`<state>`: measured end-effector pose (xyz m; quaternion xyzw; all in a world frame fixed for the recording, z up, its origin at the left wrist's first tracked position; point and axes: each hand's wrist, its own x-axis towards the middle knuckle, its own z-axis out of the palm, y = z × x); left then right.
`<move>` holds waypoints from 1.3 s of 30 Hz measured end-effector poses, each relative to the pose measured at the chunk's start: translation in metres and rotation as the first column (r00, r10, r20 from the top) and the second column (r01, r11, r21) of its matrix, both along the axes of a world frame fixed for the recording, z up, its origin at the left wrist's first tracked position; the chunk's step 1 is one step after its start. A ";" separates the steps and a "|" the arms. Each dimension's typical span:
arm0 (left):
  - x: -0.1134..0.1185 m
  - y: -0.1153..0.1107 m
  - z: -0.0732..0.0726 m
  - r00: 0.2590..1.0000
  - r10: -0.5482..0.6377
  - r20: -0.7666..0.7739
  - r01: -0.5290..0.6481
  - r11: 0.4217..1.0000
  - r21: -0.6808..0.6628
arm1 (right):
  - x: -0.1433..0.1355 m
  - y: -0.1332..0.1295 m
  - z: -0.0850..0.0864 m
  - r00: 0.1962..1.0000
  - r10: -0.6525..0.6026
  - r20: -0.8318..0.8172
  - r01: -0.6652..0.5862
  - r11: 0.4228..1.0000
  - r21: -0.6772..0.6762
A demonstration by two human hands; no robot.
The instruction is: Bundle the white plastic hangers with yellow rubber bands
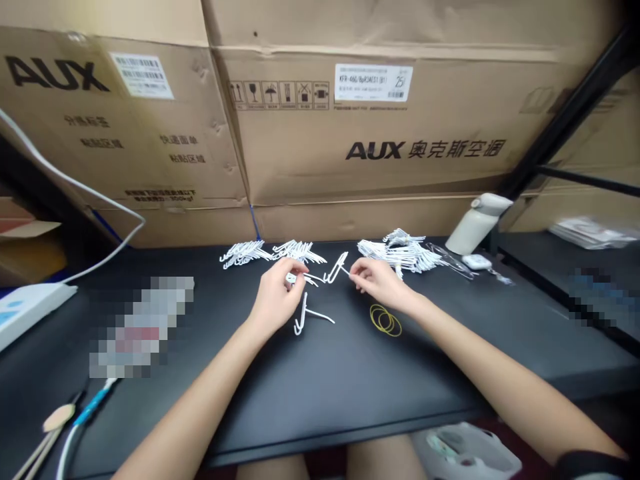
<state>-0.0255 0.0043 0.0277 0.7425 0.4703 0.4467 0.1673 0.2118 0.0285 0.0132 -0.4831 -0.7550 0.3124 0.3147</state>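
One slender white hook (340, 265), smooth and sharply bent, pinched by its straight prong between thumb and fingers of the right hand (370, 277). A small bunch (313, 279) of similar wires clasped in the left hand (280, 287). Nearer, on matte black tabletop (340, 387), a loose hook (305, 311); to its right, yellow elastic rings (385, 320). Farther back, layered hook piles (246, 253), rounded cream bottle (475, 227), printed cardboard (400, 173).

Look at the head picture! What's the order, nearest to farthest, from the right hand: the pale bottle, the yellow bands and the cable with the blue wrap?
1. Yellow bands: just below the right hand in the picture.
2. Pale bottle: farther back, off to the right.
3. Cable with the blue wrap: way over at the lower left.
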 end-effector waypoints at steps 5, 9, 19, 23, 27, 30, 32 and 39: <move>-0.005 -0.001 0.002 0.993 0.050 -0.102 -0.067 0.982 -0.175 | -0.010 -0.013 -0.001 0.982 0.186 -0.018 -0.186 0.967 -0.172; -0.006 0.001 -0.003 0.991 -0.071 -0.112 0.028 0.936 -0.350 | -0.017 -0.020 0.000 0.976 0.212 0.045 -0.202 0.967 -0.157; -0.007 0.005 -0.011 0.980 -0.181 -0.084 0.120 0.872 -0.474 | -0.017 -0.019 -0.005 0.989 0.133 0.058 -0.133 0.991 -0.004; -0.007 0.005 -0.014 0.977 -0.212 -0.020 0.176 0.859 -0.480 | -0.016 -0.018 -0.007 0.982 0.160 0.104 -0.163 0.986 0.026; -0.005 0.003 -0.014 0.974 -0.224 -0.017 0.194 0.877 -0.439 | -0.020 -0.022 -0.005 0.971 0.207 0.119 -0.212 0.977 0.028; -0.003 0.001 -0.013 0.972 -0.231 -0.047 0.195 0.898 -0.394 | -0.023 -0.025 -0.004 0.966 0.242 0.090 -0.244 0.970 0.009; -0.002 0.000 -0.013 0.969 -0.234 -0.083 0.192 0.918 -0.347 | -0.023 -0.025 -0.004 0.963 0.263 0.062 -0.262 0.965 -0.018; 0.001 0.000 -0.020 0.960 -0.239 -0.146 0.200 0.950 -0.241 | -0.024 -0.024 -0.005 0.954 0.299 -0.037 -0.300 0.935 -0.190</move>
